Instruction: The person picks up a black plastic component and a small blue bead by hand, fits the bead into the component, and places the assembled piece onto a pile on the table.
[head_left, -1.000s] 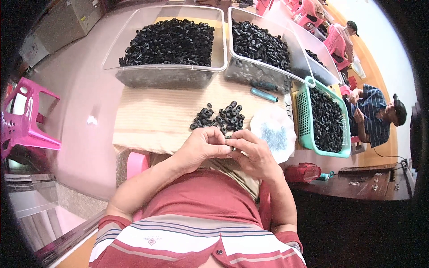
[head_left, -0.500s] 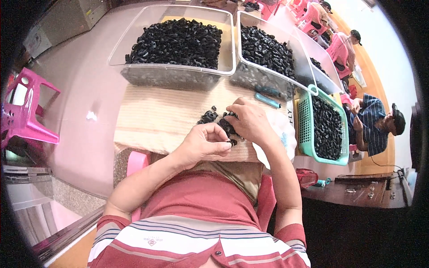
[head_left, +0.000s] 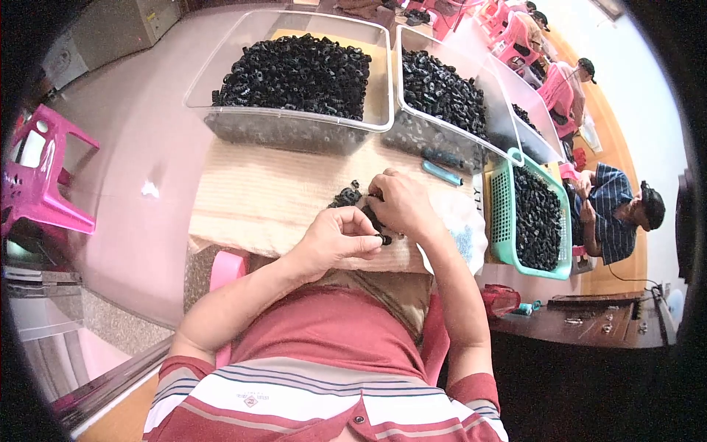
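Between thumb and forefinger, my left hand pinches a small black part, rounded in outline and too small to name more exactly. Close by on the far right, my right hand reaches down over a small heap of black parts, its fingers bent in among them. Whether those fingertips grip a piece is hidden. The heap lies on a striped cream cloth that covers the table. Beside my right forearm lies a white sheet with small blue bits on it.
Clear plastic bins full of black parts stand along the far side. A green basket, also filled, stands at the right near a seated person. A teal tool lies before the bins. A pink stool stands left.
My right hand has drawn slightly left and its fingers bend further into the heap. The left hand keeps its pinch on the black part. The whole view has shifted slightly.
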Action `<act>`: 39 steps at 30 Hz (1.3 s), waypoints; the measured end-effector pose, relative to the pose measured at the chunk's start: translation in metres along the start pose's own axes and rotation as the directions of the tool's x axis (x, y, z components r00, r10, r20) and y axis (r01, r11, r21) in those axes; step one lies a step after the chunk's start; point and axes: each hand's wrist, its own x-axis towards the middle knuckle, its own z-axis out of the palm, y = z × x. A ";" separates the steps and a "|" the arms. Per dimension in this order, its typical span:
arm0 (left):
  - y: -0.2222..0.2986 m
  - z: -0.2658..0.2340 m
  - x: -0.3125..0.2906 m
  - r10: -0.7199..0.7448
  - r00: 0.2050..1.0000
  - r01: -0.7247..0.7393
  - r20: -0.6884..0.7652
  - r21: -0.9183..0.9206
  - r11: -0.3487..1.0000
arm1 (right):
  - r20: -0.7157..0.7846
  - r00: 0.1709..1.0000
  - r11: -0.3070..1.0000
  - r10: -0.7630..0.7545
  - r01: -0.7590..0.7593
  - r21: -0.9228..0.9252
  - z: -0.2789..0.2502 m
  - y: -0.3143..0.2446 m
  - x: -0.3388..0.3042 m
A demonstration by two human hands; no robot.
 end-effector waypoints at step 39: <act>-0.011 0.004 0.000 0.271 0.954 -0.197 -0.131 0.409 0.891 | -0.479 0.878 0.647 0.001 0.365 0.670 0.026 -0.004 -0.085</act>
